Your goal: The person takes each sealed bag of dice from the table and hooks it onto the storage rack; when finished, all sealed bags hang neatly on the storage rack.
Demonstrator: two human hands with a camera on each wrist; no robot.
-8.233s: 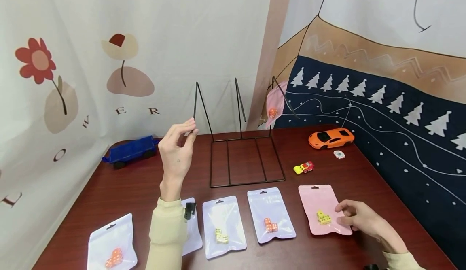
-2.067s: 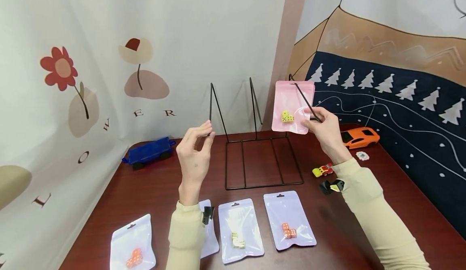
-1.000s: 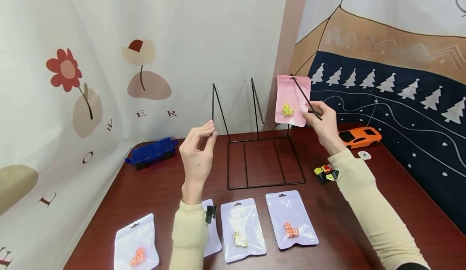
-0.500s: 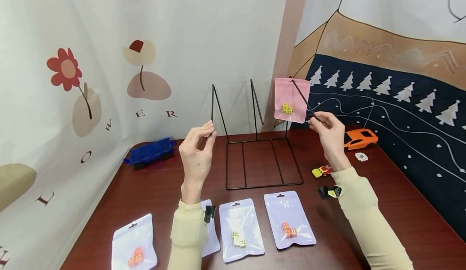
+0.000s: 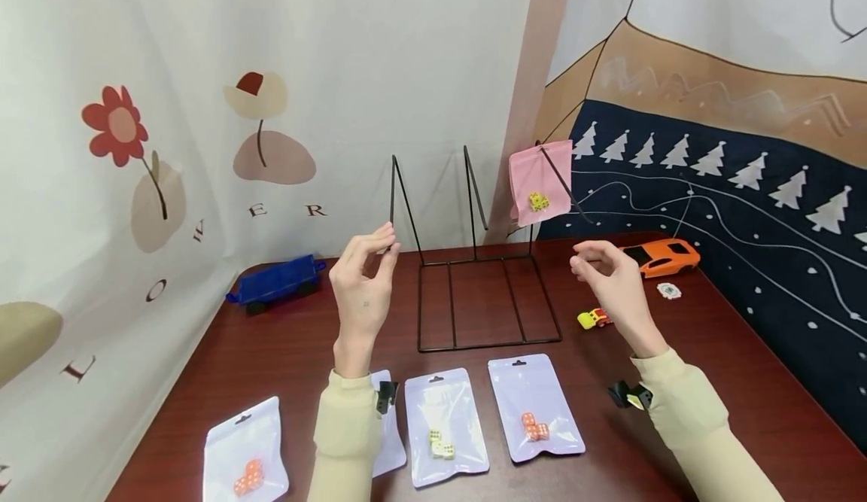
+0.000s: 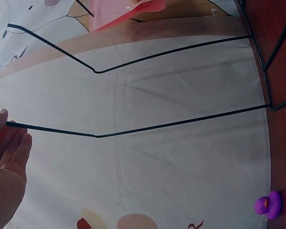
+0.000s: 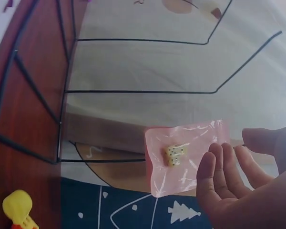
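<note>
A black wire rack [image 5: 489,346] with several upright hooks stands on the table. My left hand [image 5: 362,284] pinches the tip of its left hook, which the left wrist view shows as a bent wire [image 6: 97,136]. From the right hook hangs a pink zip bag [image 5: 524,174] holding yellow dice [image 5: 538,202]; the edge of another pink bag shows behind it. My right hand [image 5: 619,287] is in the air just below that hook's tip, fingers loosely bent, holding nothing. In the right wrist view the pink bag [image 7: 195,148] hangs beyond the fingers.
Pale lilac bags with orange dice [image 5: 240,449], yellow dice [image 5: 447,404] and orange dice [image 5: 535,389] lie in front; another is partly behind my left sleeve. Around stand a blue trailer [image 5: 274,284], orange car [image 5: 664,257], small yellow-red car [image 5: 592,319] and purple duck [image 6: 269,205].
The pink bag with yellow dice went from the table onto the right hook, carried by my right hand. That hand has since let go and dropped below the hook. My left hand keeps its pinch.
</note>
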